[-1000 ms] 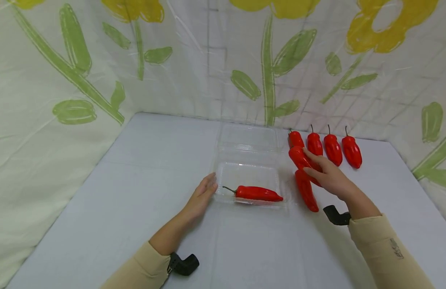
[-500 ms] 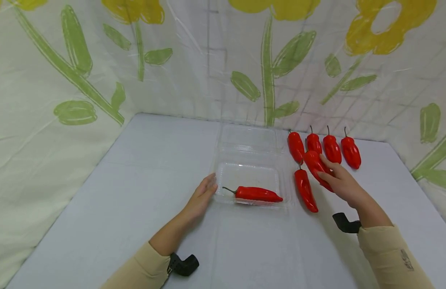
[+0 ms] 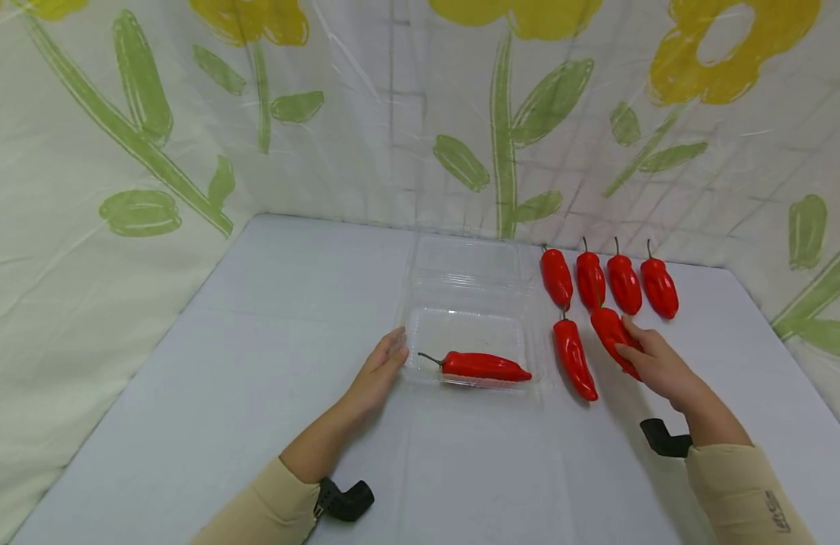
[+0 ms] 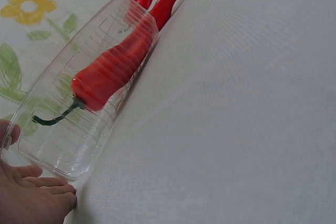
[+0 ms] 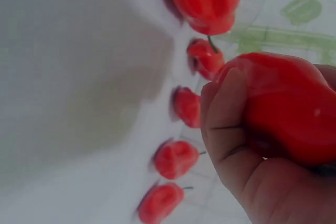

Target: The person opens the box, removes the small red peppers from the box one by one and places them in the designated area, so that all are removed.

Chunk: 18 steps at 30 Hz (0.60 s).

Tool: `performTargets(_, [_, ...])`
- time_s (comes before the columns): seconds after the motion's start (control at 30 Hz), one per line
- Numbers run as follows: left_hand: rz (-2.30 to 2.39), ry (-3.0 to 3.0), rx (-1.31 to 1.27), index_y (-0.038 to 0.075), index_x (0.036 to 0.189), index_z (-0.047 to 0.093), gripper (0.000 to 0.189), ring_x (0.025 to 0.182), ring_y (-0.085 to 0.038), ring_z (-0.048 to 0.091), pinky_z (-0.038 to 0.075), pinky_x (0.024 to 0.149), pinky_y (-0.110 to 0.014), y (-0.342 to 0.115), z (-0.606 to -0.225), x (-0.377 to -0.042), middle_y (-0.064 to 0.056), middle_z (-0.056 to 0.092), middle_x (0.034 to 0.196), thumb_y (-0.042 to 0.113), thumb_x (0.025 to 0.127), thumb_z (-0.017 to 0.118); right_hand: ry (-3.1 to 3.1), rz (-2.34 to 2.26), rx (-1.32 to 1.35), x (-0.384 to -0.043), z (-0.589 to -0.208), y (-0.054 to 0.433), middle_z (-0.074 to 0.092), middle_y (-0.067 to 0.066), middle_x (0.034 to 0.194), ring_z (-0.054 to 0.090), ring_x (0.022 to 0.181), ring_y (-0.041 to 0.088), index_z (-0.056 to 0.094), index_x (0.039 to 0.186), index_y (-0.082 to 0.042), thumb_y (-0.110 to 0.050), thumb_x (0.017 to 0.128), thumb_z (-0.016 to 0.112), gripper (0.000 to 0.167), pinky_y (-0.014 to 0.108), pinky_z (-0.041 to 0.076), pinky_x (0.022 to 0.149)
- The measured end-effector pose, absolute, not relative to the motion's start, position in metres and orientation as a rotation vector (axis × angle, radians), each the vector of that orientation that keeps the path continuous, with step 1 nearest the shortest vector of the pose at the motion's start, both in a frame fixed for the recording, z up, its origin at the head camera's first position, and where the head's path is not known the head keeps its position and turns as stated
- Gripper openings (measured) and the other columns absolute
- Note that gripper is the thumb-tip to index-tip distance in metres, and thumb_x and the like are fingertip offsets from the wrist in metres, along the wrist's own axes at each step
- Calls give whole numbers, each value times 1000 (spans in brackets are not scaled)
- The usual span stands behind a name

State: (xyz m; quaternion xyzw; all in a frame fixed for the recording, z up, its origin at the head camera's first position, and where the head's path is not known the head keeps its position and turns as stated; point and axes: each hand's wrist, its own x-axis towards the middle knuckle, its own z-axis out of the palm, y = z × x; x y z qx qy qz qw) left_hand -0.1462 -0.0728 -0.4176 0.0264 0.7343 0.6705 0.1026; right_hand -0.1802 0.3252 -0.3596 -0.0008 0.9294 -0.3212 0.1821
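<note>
The right hand point(image 3: 654, 363) holds 1 red pepper point(image 3: 614, 337) low over the white table point(image 3: 256, 363); its grip is wrapped round the pepper, thumb and fingers curled against the red skin, as the right wrist view confirms. The held pepper lies to the right of the clear plastic container point(image 3: 471, 314) and just beside a second loose pepper point(image 3: 574, 358), which rests on the table between the held one and the container.

The left hand point(image 3: 379, 372) rests on the table with its fingers extended and relaxed; the fingertips point(image 4: 50, 184) touch the left end wall of the container. Its grip holds nothing.

Inside the container's near tray lies 1 pepper in the tray point(image 3: 484, 366), placed lengthwise with its dark stem pointing toward the left hand. The container's hinged lid point(image 3: 468, 261) lies open and flat behind the tray.

A row of 4 peppers point(image 3: 607, 281) lies at the far right of the table, stems pointing toward the flower-printed backdrop point(image 3: 154, 129). Both forearms wear beige sleeves point(image 3: 750, 496).
</note>
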Motion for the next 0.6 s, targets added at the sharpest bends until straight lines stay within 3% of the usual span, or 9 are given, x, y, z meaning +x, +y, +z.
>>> performTargets(0.17, [1966,2175,70,-1,144,23,51,141,-36,21,18,115,-50,-73,-419,-146,-24,25,150,17,99,38,2606,-852,21,-178,-367,330,34,30,121,34,106,41,1,146,2,-30,98,42,70,29,48,72])
performTargets(0.4, [1964,2170,78,-1,145,23,51,142,-36,19,17,115,-49,-73,-417,-145,-24,24,151,18,100,38,2589,-774,63,-174,-376,332,29,37,127,31,112,47,1,144,6,-30,98,44,72,46,53,83])
performTargets(0.6, [1961,2157,70,0,145,22,52,142,-35,18,15,116,-49,-73,-416,-145,-22,22,152,19,100,38,2624,-740,72,-173,-379,332,31,37,125,33,111,47,2,144,7,-29,97,45,73,48,53,83])
